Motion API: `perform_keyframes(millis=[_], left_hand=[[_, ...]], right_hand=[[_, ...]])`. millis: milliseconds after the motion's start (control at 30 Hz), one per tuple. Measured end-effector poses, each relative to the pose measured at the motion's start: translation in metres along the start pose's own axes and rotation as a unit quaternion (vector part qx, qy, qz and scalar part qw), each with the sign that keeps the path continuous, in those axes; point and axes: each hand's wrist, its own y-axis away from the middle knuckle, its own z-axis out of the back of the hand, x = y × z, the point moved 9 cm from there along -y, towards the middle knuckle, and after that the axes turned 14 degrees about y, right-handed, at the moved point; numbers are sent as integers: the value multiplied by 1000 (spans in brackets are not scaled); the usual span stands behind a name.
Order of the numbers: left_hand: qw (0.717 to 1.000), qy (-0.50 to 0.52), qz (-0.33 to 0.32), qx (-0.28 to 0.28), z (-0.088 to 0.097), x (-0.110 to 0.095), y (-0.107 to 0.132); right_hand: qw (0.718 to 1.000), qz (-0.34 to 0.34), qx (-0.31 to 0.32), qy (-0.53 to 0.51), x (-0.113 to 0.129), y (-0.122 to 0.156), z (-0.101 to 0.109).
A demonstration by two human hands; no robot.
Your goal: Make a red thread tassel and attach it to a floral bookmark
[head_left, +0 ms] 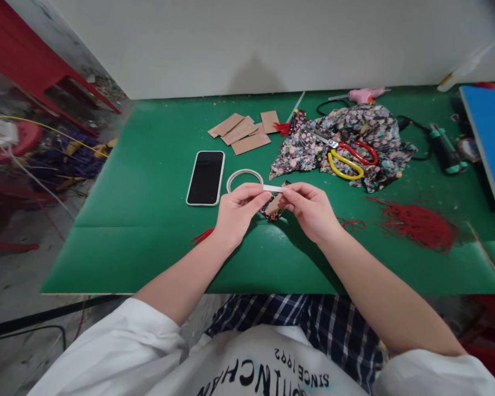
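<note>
Both my hands meet over the middle of a green table. A short white strip of tape (274, 188) stretches between them. My left hand (243, 206) pinches its left end, and my right hand (307, 206) pinches the right end. Just under the strip is a small cardboard piece (274, 204) edged with dark floral cloth; whether my fingers also grip it I cannot tell. A roll of white tape (230, 179) lies behind my left hand, partly hidden by it. Red tassel threads (203, 236) show at my left wrist.
A phone (205, 179) lies left of my hands. Cardboard pieces (247, 132) lie farther back. Scissors (348, 157) rest on crumpled floral cloth (367, 126). Red threads (424, 223) lie at right, with a pink glue gun (367, 95) at the back. A blue board (489, 137) stands far right.
</note>
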Motion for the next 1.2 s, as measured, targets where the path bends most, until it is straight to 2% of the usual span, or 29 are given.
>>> perform_keyframes(millis=[100, 167, 300, 367, 433, 467, 533, 733, 933, 1200], left_hand=[[994, -104, -24, 34, -4, -6, -1], [971, -212, -80, 73, -9, -18, -1], [870, -417, -234, 116, -16, -46, 10], [810, -493, -270, 170, -22, -45, 22], [742, -551, -276, 264, -32, -30, 38], [718, -568, -275, 292, -33, -23, 45], [696, -586, -272, 314, -34, -12, 54], [698, -588, -263, 314, -35, 1, 57], [717, -571, -280, 287, -35, -6, 54], [730, -565, -275, 269, -32, -7, 51]], right_hand=[[997, 18, -45, 59, 5, 0, 9], [987, 43, -72, 140, 15, 1, 16], [948, 83, -139, 274, 41, 2, 39], [935, 71, -102, 332, 43, -5, 38], [913, 44, -11, 406, 33, -13, 26], [898, 35, 30, 438, 26, -17, 20], [879, 27, 70, 472, 14, -23, 11], [863, 14, 98, 496, -7, -31, 3], [848, 23, 92, 522, -5, -33, 4], [846, 11, 107, 522, -6, -33, 5]])
